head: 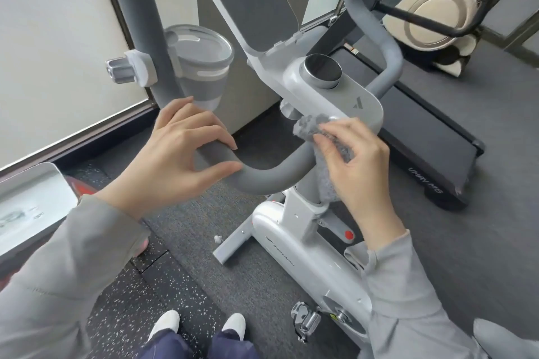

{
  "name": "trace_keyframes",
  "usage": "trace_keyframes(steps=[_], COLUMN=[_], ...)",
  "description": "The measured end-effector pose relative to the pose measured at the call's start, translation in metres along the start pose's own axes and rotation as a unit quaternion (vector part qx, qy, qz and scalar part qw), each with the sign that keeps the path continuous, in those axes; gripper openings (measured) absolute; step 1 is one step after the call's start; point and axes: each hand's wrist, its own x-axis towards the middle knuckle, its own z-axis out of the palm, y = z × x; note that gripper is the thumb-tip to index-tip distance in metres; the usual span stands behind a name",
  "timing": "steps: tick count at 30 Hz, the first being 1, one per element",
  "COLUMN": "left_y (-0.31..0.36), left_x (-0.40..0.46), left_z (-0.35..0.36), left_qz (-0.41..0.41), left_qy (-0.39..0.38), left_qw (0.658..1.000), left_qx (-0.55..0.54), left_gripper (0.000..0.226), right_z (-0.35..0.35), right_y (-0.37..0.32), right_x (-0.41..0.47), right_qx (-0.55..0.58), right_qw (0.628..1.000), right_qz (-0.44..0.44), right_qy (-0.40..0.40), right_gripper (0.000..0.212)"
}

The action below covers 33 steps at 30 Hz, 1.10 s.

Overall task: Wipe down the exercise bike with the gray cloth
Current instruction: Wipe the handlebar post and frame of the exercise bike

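Gray cloth [329, 137] sits bunched in the right hand [354, 160], pressed against the bike [335, 90] console; the left hand [178, 151] curls around the handlebar [262, 181] beside it.

soft even daylight, wide-angle edge distortion

bike and cloth, as i see them from the head view

the exercise bike [303, 256] is white with a glossy body, gray padded handlebars [256, 181] curving up on both sides, and a white console with a round dark knob [321, 71] on top. the gray cloth [313, 125] is fluffy and bunched, pressed against the console's lower edge and trailing down along the handlebar stem.
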Motion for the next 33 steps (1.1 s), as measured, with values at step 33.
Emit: trace_keyframes(steps=[33], left_y=[0.006], left_x=[0.001], left_z=[0.003], left_qz=[0.001], left_qy=[-0.006], left_qw=[1.0], left_qx=[0.028], left_gripper=[0.037], right_z=[0.065], right_y=[0.019], right_x=[-0.061], right_qx=[0.238], right_qw=[0.924], right_qz=[0.198], right_qy=[0.225], right_gripper=[0.017])
